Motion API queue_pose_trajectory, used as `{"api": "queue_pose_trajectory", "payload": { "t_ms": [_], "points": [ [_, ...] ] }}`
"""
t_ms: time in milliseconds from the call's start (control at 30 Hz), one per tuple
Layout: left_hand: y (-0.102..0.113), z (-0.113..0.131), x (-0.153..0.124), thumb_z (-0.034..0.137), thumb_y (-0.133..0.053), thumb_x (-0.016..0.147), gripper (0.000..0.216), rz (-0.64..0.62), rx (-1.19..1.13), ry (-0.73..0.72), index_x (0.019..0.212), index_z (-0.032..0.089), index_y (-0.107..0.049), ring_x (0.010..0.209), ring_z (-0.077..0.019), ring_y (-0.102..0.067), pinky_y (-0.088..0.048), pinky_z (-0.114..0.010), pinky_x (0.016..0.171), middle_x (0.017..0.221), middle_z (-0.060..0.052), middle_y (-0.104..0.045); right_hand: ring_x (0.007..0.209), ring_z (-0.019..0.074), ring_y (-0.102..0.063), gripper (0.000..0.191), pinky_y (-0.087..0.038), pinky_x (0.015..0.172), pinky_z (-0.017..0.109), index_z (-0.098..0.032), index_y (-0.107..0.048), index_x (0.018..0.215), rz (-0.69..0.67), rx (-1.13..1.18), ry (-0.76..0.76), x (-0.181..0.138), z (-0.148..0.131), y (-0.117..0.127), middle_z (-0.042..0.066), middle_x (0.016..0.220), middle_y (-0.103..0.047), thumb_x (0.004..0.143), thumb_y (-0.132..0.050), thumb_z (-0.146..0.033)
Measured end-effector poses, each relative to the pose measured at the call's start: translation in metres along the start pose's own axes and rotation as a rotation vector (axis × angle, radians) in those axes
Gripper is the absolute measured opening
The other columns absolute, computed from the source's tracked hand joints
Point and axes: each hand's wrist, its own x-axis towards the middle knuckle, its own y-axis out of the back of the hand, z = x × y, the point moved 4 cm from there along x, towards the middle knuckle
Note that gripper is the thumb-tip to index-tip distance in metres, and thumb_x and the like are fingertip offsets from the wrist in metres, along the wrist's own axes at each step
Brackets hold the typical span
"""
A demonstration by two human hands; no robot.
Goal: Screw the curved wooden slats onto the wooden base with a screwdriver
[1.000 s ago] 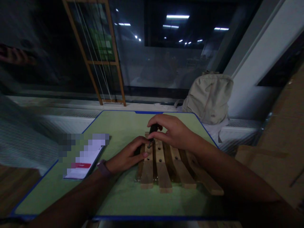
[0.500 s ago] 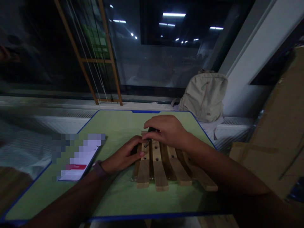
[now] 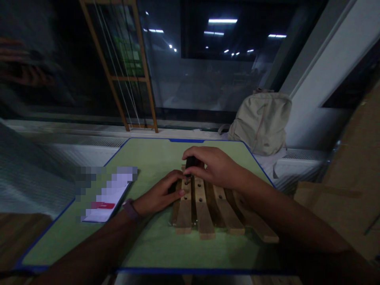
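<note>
My right hand (image 3: 215,165) is closed around the black handle of a small screwdriver (image 3: 190,161), which stands nearly upright with its tip at a hole in the leftmost wooden slat (image 3: 184,219). My left hand (image 3: 158,196) grips that slat at its left edge, thumb on top near the lower hole; its other fingertips are partly hidden. Several such slats with flared ends and drilled holes lie side by side, among them a second slat (image 3: 206,221) and a third (image 3: 232,219). Brownish, shiny material (image 3: 214,213) shows between them. My right forearm covers part of the rightmost slat (image 3: 264,231).
The slats lie on a green table (image 3: 148,247) with a blue rim. A phone (image 3: 103,213) with a lit, partly pixelated screen lies at the left. Behind are a beige backpack (image 3: 261,122) and a wooden frame with strings (image 3: 152,103). Cardboard (image 3: 326,202) stands at the right.
The whole view has shifted slightly, so things appear a little farther right. The screwdriver's handle shows more and looks more upright; both hands keep their holds.
</note>
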Motion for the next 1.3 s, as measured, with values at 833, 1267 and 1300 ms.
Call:
{"api": "queue_pose_trajectory", "payload": {
  "t_ms": [833,1267,1300],
  "points": [
    [-0.002,-0.001,-0.001,0.041,-0.049,0.093,0.035,-0.001,-0.013,0.014,0.122,0.021,-0.046,0.119,-0.0251,-0.046,-0.038,-0.042,0.102,0.126,-0.009,-0.050,0.082,0.0151,-0.064,0.023,-0.051,0.073,0.027,-0.016,-0.060,0.106,0.083,0.158,0.058,-0.002,0.002,0.001,0.006,0.091,-0.069,0.086,-0.062,-0.026],
    [-0.001,-0.002,-0.002,0.040,-0.048,0.094,0.034,0.009,0.003,0.000,0.123,0.023,-0.046,0.115,-0.0235,-0.048,-0.039,-0.041,0.101,0.122,-0.008,-0.052,0.082,0.0151,-0.063,0.029,-0.050,0.074,0.028,-0.015,-0.058,0.112,0.116,0.147,0.076,-0.001,0.000,0.002,0.007,0.094,-0.068,0.085,-0.063,-0.025],
    [-0.001,-0.001,-0.002,0.040,-0.048,0.094,0.034,0.005,0.007,-0.004,0.123,0.023,-0.046,0.116,-0.0235,-0.047,-0.039,-0.041,0.101,0.122,-0.007,-0.052,0.078,0.0150,-0.062,0.028,-0.050,0.071,0.028,-0.014,-0.059,0.108,0.126,0.119,0.069,-0.001,0.001,0.002,0.006,0.090,-0.067,0.083,-0.065,-0.026]
  ]
}}
